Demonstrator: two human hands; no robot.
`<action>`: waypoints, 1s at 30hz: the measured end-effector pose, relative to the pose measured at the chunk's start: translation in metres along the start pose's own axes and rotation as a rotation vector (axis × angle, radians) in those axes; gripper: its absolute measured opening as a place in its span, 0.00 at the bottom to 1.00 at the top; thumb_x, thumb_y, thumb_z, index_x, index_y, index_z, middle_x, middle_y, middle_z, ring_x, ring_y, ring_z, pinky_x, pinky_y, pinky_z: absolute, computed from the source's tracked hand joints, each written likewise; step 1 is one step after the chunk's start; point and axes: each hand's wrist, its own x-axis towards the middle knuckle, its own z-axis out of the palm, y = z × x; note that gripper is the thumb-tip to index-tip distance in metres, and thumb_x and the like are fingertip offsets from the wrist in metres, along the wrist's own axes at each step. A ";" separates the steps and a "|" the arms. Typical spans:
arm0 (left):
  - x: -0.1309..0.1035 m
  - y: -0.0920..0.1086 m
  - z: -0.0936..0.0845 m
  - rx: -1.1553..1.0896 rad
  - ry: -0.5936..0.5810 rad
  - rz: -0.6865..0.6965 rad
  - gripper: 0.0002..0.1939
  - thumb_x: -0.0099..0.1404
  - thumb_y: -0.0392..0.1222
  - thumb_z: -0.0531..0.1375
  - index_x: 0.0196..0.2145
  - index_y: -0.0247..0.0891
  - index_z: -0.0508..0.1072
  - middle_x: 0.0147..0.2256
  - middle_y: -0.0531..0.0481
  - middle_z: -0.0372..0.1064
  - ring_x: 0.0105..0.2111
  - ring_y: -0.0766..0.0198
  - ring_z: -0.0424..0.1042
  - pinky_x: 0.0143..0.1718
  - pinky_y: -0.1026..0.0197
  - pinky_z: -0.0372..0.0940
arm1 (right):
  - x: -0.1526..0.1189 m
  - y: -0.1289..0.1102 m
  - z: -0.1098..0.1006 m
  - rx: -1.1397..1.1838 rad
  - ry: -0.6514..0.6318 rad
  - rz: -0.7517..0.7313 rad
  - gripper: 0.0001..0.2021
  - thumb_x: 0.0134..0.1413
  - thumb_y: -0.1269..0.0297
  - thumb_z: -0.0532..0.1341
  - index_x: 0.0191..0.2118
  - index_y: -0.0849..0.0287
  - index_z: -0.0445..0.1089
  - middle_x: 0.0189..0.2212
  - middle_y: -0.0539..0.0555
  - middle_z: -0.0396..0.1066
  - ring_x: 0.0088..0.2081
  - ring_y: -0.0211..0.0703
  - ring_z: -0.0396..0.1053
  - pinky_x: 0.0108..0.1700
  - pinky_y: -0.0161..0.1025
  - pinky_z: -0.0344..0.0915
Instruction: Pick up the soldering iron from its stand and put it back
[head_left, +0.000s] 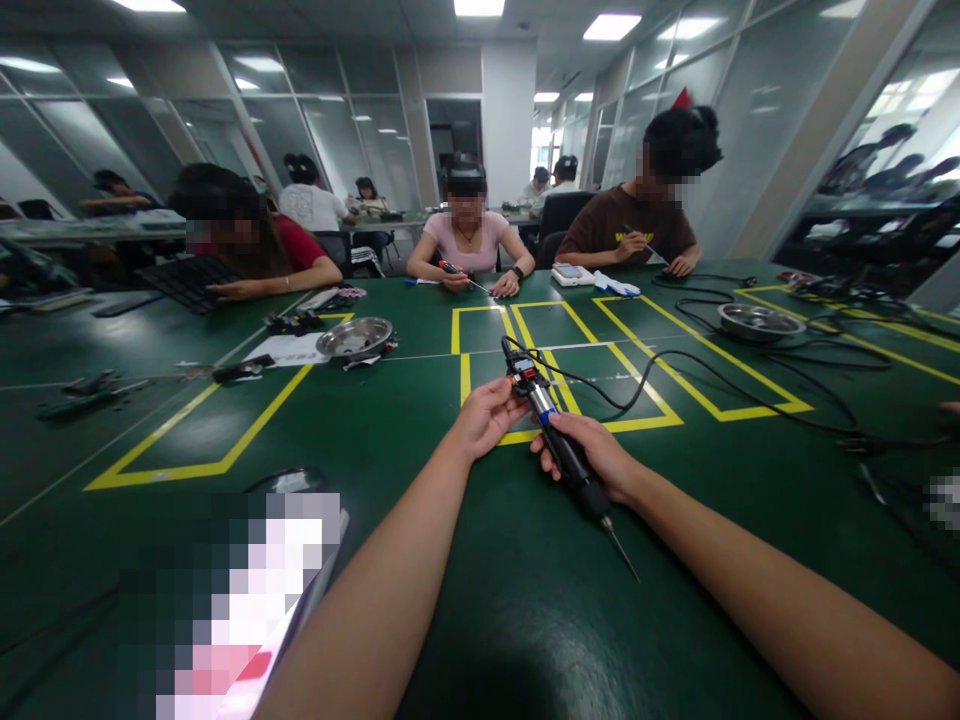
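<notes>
Where the head view looks down past both forearms, a dark green bench (pixel 525 640) spreads under the hands, its smooth top glossy enough to throw back a pale sheen. Yellow tape outlines (pixel 268 418) mark it in long rectangles, some just beyond the hands, others out to either side. At the bench's far edge, well beyond the left hand (pixel 484 418), sit a person in a red top (pixel 307 255) and a person in a pink top (pixel 487 240); beyond the right hand (pixel 604 452) sits a person in a brown T-shirt (pixel 600 225). Farther from the hands stand glass partitions (pixel 697 90) and a white pillar (pixel 508 120), under rectangular ceiling lights (pixel 611 27).

The right hand is wrapped around the black barrel of an electric screwdriver (pixel 576 468), which slants between the two hands, its thin metal bit (pixel 622 552) pointing back toward the wearer. The left hand has its fingertips at the tool's rear end, beside a red part; whether they grip or only touch cannot be told. The body is cylindrical, with a blue band and a shiny silver section. From its rear a thin black cable (pixel 619 409) curves away beyond the right hand. A round, polished metal bowl (pixel 354 338) sits beyond and left of the left hand, next to a white sheet (pixel 289 349); a second metal bowl (pixel 761 322) stands well out to the right hand's right.
</notes>
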 end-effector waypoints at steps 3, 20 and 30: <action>0.000 0.001 0.000 -0.009 0.017 0.000 0.09 0.61 0.34 0.62 0.41 0.30 0.74 0.43 0.37 0.74 0.44 0.55 0.74 0.55 0.49 0.61 | 0.002 0.003 -0.004 0.022 -0.044 0.009 0.14 0.58 0.56 0.59 0.38 0.65 0.68 0.30 0.60 0.75 0.24 0.40 0.72 0.24 0.34 0.69; 0.001 -0.002 0.002 0.078 0.024 0.009 0.11 0.60 0.37 0.63 0.41 0.29 0.74 0.44 0.36 0.74 0.44 0.55 0.74 0.53 0.50 0.63 | 0.002 0.004 -0.003 0.106 0.008 0.007 0.14 0.56 0.56 0.61 0.40 0.62 0.69 0.26 0.54 0.72 0.20 0.36 0.65 0.20 0.34 0.65; 0.001 -0.002 0.002 0.080 -0.009 0.018 0.11 0.61 0.38 0.64 0.41 0.30 0.74 0.44 0.36 0.73 0.45 0.54 0.74 0.53 0.50 0.63 | 0.001 0.003 -0.004 0.124 -0.012 0.017 0.14 0.58 0.55 0.60 0.42 0.62 0.67 0.26 0.53 0.72 0.20 0.36 0.66 0.20 0.33 0.65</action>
